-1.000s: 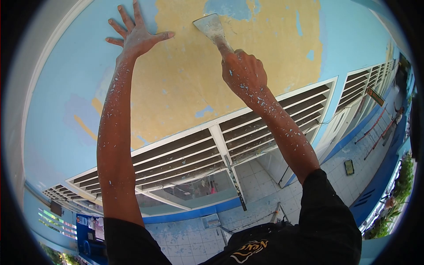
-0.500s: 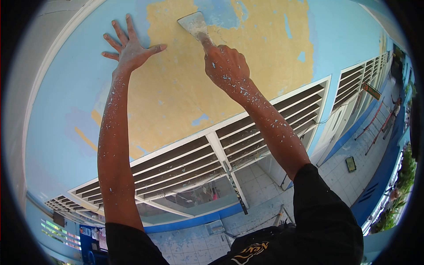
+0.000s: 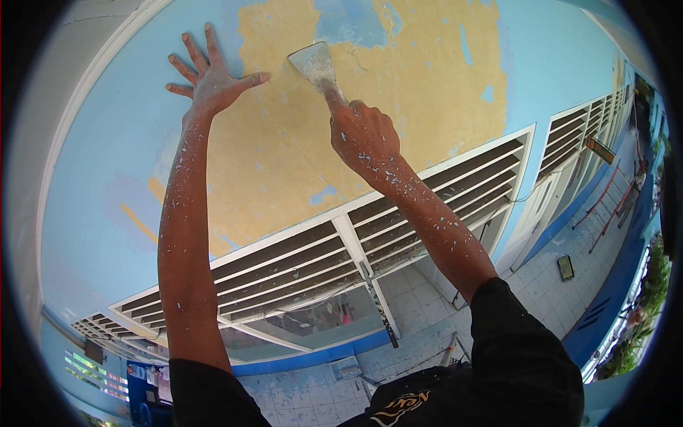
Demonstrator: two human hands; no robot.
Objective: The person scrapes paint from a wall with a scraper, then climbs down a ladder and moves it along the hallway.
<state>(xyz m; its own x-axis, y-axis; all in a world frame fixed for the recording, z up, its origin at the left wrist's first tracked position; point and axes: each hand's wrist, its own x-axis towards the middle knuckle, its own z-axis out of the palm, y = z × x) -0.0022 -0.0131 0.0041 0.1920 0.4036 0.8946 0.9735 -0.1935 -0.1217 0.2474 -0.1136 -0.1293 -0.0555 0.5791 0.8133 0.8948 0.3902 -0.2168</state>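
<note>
My right hand (image 3: 366, 139) is wrapped round the handle of a paint scraper (image 3: 313, 62), whose broad blade lies over the bared yellow patch (image 3: 284, 164) of the wall. Blue paint (image 3: 352, 23) still covers the wall just above the blade. Spread flat with fingers apart, my left hand (image 3: 217, 82) rests against the wall at the patch's left edge, holding nothing. Small pale blue paint flakes cling to both forearms and to the back of my right hand.
Below the patch runs a white-framed louvred window (image 3: 345, 228). Far right, a person stands by a red ladder (image 3: 605, 206) on the tiled walkway. A dark-rimmed tray (image 3: 565, 267) lies on the floor there. Plants (image 3: 644, 306) line the outer edge.
My right hand and the scraper have moved down the wall, away from the blue paint at the top. My left hand has stayed in place.
</note>
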